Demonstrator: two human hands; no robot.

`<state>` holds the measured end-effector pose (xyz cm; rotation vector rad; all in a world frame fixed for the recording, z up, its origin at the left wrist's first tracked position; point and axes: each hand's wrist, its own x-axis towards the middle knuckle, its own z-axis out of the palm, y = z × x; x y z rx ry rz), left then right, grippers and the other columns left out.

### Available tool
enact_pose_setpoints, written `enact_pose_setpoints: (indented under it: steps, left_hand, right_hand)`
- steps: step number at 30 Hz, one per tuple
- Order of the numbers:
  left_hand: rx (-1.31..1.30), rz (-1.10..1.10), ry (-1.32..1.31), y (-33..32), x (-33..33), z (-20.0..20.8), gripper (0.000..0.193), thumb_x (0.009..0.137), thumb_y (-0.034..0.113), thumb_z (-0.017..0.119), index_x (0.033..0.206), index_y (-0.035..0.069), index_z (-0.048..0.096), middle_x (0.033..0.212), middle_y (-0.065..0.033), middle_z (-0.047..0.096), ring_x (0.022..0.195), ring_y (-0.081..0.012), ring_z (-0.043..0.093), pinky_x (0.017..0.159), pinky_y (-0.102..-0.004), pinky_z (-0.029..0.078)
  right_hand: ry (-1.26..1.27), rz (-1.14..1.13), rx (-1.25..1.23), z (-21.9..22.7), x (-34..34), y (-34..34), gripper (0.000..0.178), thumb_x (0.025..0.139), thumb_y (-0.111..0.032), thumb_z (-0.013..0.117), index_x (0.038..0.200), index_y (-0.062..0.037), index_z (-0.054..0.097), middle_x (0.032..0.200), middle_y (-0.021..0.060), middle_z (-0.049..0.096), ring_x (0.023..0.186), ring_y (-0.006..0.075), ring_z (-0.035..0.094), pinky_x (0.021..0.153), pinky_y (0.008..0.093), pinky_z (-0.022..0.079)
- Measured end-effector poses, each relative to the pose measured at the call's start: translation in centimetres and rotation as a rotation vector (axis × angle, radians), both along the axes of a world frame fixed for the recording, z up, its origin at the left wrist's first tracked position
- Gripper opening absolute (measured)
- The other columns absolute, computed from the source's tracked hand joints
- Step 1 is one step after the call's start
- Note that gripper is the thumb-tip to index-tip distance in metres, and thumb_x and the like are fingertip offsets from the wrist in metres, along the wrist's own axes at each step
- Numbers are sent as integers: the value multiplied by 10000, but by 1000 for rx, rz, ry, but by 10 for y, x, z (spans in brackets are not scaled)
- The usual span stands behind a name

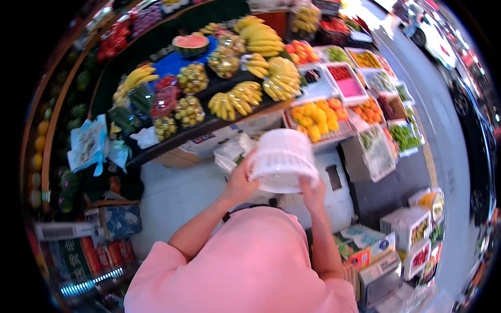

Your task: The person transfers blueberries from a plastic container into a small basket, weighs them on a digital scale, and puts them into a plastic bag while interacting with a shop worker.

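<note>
Both my hands hold a pinkish-white plastic basket (284,151) with a ribbed, slotted wall, tilted in front of my body. It may be several baskets nested together; blur hides this. My left hand (243,178) is closed on its left side, and my right hand (312,194) grips the lower right edge. Just beyond the basket, yellow and orange fruit (315,119) fills a crate. Clear plastic bags (232,151) lie left of it, below the edge of the display stand.
A dark fruit stand (198,122) carries bananas (261,39), bagged fruit and a cut watermelon (191,45). Crates of produce line the right, including a white foam box (377,154). Stacked cartons (365,242) stand at the lower right. Cars (438,41) are on the street beyond.
</note>
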<state>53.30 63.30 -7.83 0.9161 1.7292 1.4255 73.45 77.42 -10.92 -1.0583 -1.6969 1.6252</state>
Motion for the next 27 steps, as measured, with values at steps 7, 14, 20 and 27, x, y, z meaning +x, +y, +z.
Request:
enact_pose_setpoints:
  steps: [7,14,20,27]
  left_hand:
    - [-373,204,-606,-31,-10,-50,588,741,2,511,1327,11,468,1127,-134,645,933,-232,683,743,-354,588]
    - [-297,192,-718,-22,-5,-46,618,707,4,486,1323,-27,454,1143,-160,636,950,-270,684,750,-380,602]
    - [-263,190,-745,-7,-13,-43,652,696,-1,487,1345,-26,436,1183,-161,622,1010,-283,664,815,-417,585]
    - [-419,240,-739,3,-7,-74,495,834,73,543,1321,20,474,1188,-132,629,1067,-249,637,872,-397,547]
  right_hand:
    - [-161,312,-122,-16,5,-11,748,797,-229,739,1419,-4,390,1316,203,516,1154,288,560,916,389,493]
    - [185,246,-493,-26,-5,-17,1162,689,-273,818,1528,-31,52,1537,214,205,1419,362,245,1129,469,270]
    - [187,273,-252,-22,-5,-7,1215,634,-283,849,1531,-56,63,1526,207,219,1417,358,242,1123,500,267]
    - [116,127,-169,-33,-4,-8,1180,619,-311,868,1514,-45,148,1496,204,264,1378,325,305,1099,457,320]
